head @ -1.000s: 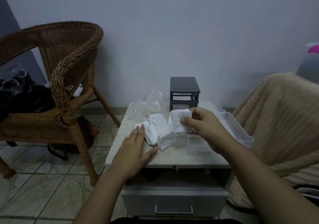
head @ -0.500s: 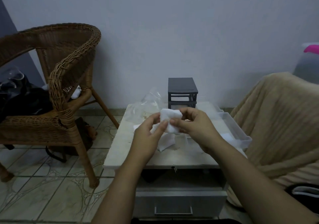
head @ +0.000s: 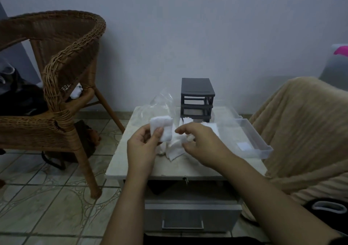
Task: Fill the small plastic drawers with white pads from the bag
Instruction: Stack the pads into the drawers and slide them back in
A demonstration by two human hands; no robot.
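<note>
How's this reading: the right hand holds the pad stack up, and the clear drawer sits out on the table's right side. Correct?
Not quite. The head view shows the left hand gripping the raised pad stack; the right hand is lower, by the loose pads. The clear drawer does sit out on the table's right side.

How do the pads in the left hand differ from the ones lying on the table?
The held pads are raised, pinched in the left hand; the table pads lie on the tabletop. The held pads form a neat squared stack; the table pads sprawl loosely. Both are white.
</note>
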